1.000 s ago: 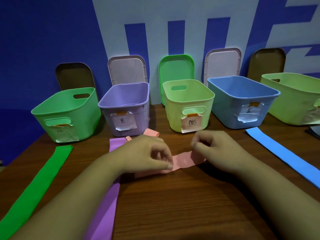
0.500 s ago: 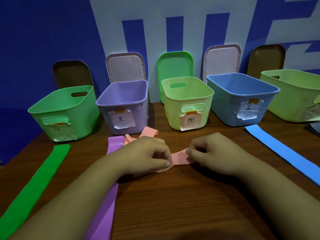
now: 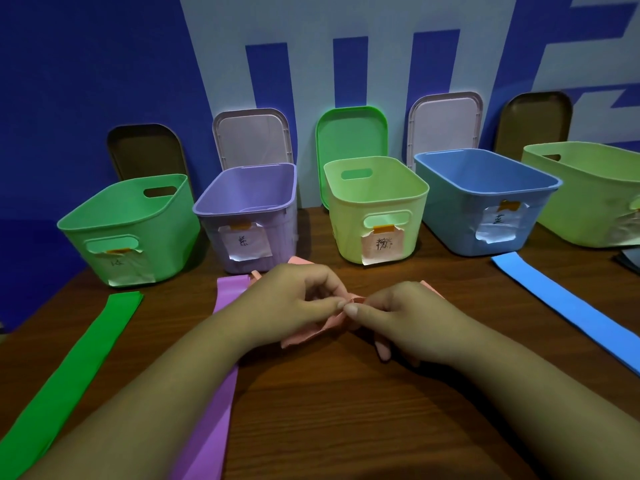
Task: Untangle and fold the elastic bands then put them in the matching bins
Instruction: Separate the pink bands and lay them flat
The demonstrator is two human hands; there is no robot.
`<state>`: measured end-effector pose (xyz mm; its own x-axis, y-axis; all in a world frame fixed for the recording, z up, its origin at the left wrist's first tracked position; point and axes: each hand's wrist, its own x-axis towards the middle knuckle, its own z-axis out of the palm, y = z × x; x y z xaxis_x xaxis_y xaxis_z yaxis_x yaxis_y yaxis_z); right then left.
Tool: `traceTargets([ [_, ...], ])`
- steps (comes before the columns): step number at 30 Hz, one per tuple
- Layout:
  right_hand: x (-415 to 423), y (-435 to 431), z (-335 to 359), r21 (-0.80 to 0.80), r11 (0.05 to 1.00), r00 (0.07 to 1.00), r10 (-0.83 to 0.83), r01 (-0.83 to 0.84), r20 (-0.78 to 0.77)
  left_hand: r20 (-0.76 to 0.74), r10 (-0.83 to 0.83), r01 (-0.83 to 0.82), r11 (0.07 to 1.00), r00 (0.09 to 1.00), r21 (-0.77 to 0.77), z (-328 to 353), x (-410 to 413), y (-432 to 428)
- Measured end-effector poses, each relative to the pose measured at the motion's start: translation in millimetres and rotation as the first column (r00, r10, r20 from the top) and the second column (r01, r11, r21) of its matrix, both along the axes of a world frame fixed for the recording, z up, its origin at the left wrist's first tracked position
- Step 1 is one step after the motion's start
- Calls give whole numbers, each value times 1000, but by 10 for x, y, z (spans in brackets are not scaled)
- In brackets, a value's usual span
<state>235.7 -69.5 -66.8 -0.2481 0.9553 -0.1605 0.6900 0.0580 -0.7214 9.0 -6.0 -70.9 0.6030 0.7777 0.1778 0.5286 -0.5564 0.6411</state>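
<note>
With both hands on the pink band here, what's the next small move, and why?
Probably flatten the pink band into a neat fold: the left hand and right hand pinch it at one spot, fingertips nearly touching, and it looks bunched rather than flat.

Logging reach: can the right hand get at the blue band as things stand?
Probably yes: the blue band lies flat right of the right hand, nothing between them, though it pinches the pink band.

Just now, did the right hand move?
Yes: the right hand slid left toward the left hand, its fingertips now left of the label on the middle bin.
</note>
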Motion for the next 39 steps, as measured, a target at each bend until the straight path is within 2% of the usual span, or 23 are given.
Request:
traceTargets([
  [4,24,7,-10,6,1000,994,-22,22,-103,40,-6,8,999,999,-40,17,24,-42],
  [8,48,60,-31,62,985,982,-156,164,-106,114,80,-81,997,990,9,59,25,-67],
  [13,72,46,10,65,942,941,-321,329,-112,-32,199,-176,919,979,353,128,-65,-15],
  [17,146,72,-8,95,904,905,-401,416,-142,15,282,-267,890,959,369,149,-139,21],
  [19,166,72,-12,63,880,863,-445,472,-240,88,329,-337,860,940,382,149,-166,46],
  [21,156,63,2,-16,861,793,-474,508,-383,179,373,-412,855,910,314,147,-181,70],
  [23,195,64,-25,7,848,769,-477,530,-425,242,434,-486,843,868,230,151,-189,82],
  [25,245,114,-15,-146,806,631,-549,574,-549,253,505,-555,808,825,198,144,-205,99],
  [27,264,124,-16,-234,831,461,-488,504,-741,276,541,-593,789,795,162,143,-215,116],
  [29,240,138,-40,-178,886,447,-379,428,-810,291,550,-593,801,783,82,161,-202,112],
  [30,236,164,-43,-218,889,387,-382,403,-839,294,544,-578,815,786,37,174,-195,107],
  [33,224,154,-13,-192,874,446,-403,447,-799,313,500,-501,861,807,-83,212,-206,98],
  [35,252,169,-14,-171,867,433,-393,467,-811,338,438,-418,899,833,-132,230,-244,103],
  [39,280,175,-19,-112,881,387,-312,460,-868,241,301,-297,953,923,-53,211,-339,143],
])
